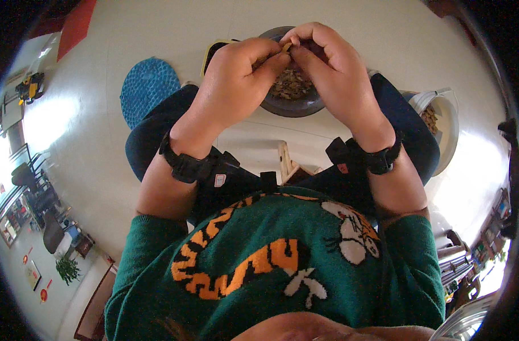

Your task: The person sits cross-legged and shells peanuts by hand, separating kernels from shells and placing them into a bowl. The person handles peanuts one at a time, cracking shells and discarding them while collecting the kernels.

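Above a dark round basin [295, 107], my left hand [242, 76] and my right hand [332, 68] meet at the fingertips. Between them they pinch a small yellowish-brown piece [287, 47], whose kind I cannot tell. Brown flaky bits [291, 85] lie in the basin below. Behind my left hand, a dark container with a yellow rim [207, 55] shows only in part. My fingers hide part of the basin.
A white bucket [449, 132] holding brown pieces [430, 118] stands beyond my right knee. A blue textured round mat or cushion [150, 91] is beside my left knee. Part of a wooden stool or frame [285, 162] shows between my legs.
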A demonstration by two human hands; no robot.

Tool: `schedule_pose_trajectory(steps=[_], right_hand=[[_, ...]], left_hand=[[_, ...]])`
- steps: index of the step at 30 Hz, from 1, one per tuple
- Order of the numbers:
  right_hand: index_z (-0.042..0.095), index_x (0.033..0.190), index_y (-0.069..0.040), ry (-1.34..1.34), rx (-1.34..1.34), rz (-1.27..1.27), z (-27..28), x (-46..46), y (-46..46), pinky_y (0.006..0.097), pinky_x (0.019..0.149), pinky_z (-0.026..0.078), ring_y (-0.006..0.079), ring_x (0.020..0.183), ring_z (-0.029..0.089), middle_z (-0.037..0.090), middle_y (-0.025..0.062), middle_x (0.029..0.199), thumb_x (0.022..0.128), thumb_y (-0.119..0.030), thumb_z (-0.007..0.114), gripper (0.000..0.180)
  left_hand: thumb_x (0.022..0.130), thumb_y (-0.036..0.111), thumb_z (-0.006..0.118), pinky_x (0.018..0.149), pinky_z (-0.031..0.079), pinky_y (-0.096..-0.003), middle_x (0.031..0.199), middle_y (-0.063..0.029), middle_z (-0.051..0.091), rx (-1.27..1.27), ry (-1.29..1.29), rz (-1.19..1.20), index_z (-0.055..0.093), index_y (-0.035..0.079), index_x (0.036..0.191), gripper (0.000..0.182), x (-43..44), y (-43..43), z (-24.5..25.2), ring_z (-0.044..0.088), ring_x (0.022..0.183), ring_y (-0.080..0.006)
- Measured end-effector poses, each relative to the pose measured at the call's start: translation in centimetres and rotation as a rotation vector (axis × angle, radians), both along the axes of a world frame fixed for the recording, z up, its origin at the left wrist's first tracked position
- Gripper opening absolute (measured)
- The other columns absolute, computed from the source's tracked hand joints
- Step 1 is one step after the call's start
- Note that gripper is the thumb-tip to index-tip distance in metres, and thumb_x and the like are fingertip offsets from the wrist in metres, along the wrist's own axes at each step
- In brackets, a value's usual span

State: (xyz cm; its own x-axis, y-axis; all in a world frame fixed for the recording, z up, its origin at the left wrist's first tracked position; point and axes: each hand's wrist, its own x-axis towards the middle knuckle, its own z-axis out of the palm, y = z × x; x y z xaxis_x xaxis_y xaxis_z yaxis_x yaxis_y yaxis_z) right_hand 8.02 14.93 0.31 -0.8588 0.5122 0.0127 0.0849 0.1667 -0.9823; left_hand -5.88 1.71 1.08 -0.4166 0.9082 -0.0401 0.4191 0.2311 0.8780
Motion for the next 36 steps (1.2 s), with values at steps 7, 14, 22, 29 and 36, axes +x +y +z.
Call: schedule_pose_trajectory(steps=[7,14,22,29,36], right_hand=[[0.065,0.116,-0.001,0.073,-0.597,-0.034,-1.4,-0.1,-0.2,0.0254,0.083,0.051,0.0095,0.091,0.062,0.065,0.0024,0.098,0.102,-0.005,0.049,0.021],[0.063,0.119,0.000,0.038,-0.492,-0.038,-2.0,0.3,1.1,0.0268,0.079,0.053,0.0131,0.083,0.063,0.067,0.0080,0.102,0.101,0.000,0.045,0.025],[0.064,0.123,-0.004,-0.048,-0.134,0.074,-1.2,1.0,1.5,0.0232,0.078,0.051,0.0100,0.085,0.062,0.065,0.0038,0.097,0.095,0.005,0.048,0.033],[0.066,0.124,-0.007,0.080,-0.014,0.100,0.4,1.2,0.5,0.0214,0.079,0.051,0.0066,0.086,0.061,0.065,0.0004,0.094,0.094,-0.003,0.067,0.030],[0.067,0.122,-0.003,0.105,0.046,0.139,1.0,1.4,0.5,0.0219,0.081,0.053,0.0078,0.089,0.066,0.071,0.0034,0.101,0.094,-0.004,0.071,0.028]], left_hand=[[0.094,0.015,0.068,0.068,0.054,-0.0354,0.084,-0.0201,0.071,0.033,0.095,-0.011,0.072,-0.002,0.102,0.019,-0.2,0.1,-0.1,0.072,0.075,-0.0294],[0.095,0.016,0.070,0.067,0.053,-0.0297,0.081,-0.0126,0.072,-0.013,-0.052,0.027,0.072,-0.003,0.104,0.020,-0.7,-0.1,0.1,0.067,0.074,-0.0139],[0.098,0.019,0.070,0.052,0.042,-0.0207,0.072,-0.0019,0.064,-0.097,-0.410,0.022,0.072,0.000,0.111,0.024,-1.1,-0.5,0.7,0.057,0.061,-0.0049],[0.094,0.020,0.076,0.046,0.031,-0.0201,0.066,0.0026,0.055,-0.018,-0.710,0.015,0.070,-0.001,0.110,0.027,-1.2,-0.7,1.2,0.046,0.053,-0.0037],[0.089,0.023,0.081,0.046,0.029,-0.0190,0.063,0.0041,0.053,-0.029,-0.835,-0.027,0.070,0.001,0.100,0.027,-1.3,-0.6,1.1,0.043,0.052,-0.0035]])
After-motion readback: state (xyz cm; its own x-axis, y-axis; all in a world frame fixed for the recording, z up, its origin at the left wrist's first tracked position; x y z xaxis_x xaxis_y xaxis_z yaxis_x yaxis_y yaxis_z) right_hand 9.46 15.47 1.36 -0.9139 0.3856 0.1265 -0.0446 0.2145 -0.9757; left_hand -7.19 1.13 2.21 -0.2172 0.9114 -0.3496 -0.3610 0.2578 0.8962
